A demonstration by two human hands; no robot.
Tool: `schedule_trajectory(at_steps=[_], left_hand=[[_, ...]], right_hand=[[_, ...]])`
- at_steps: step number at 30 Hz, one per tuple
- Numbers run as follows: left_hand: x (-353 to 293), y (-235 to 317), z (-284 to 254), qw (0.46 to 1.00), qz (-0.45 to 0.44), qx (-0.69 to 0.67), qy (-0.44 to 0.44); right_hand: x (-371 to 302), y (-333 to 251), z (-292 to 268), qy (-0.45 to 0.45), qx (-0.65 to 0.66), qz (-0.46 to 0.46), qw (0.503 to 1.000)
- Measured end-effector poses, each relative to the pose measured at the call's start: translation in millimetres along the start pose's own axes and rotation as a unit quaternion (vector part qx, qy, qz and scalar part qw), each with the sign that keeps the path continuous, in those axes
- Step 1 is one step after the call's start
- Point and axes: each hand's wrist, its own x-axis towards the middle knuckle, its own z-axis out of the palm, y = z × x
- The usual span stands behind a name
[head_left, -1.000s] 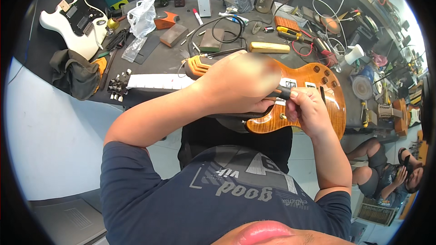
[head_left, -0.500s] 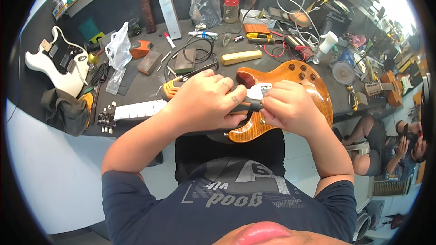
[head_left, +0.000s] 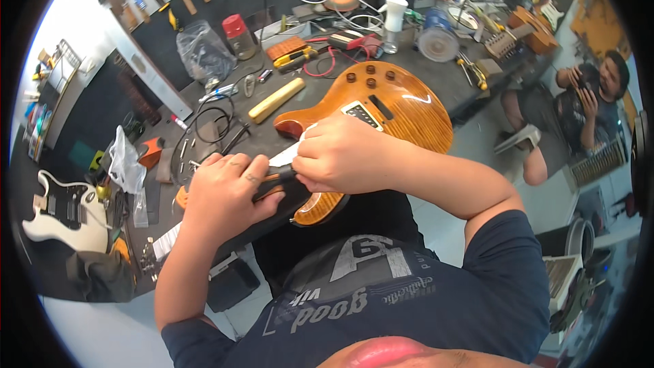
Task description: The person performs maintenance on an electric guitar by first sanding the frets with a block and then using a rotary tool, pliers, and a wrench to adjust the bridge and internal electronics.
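An amber, flame-figured electric guitar (head_left: 409, 95) lies on the bench, its neck running to the lower left. White covering (head_left: 165, 240) lies along the fretboard, with the headstock (head_left: 148, 259) at the far end. Over the neck, my left hand (head_left: 228, 194) is closed round the black and orange-brown handle of a tool (head_left: 276, 177). My right hand (head_left: 340, 153) grips the other end of that tool, close to where neck meets body. Its working part is hidden under my fingers, so its kind is not clear.
A white guitar body (head_left: 65, 221) lies at the left beside a dark cloth (head_left: 102, 276). Behind the guitar are a yellow wooden block (head_left: 276, 100), a red-capped jar (head_left: 238, 35) and a yellow-black tool (head_left: 294, 59). Another person (head_left: 589, 99) sits at the right.
The view has swung to the right. Both hands, still gripping the tool, have shifted along the guitar from its body toward the headstock.
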Motion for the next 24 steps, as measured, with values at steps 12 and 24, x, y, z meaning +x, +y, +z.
schedule_trajectory(at_steps=[12, 24], left_hand=[[1.6, 6.8, 4.4, 0.999, -0.018, -0.003, 0.027], [0.8, 17.0, 5.9, 0.998, 0.003, 0.05, 0.044]], right_hand=[[-1.6, -3.5, -10.3, -0.012, 0.047, 0.059, 0.997], [11.6, 0.9, -22.3, -0.21, 0.415, 0.346, 0.815]])
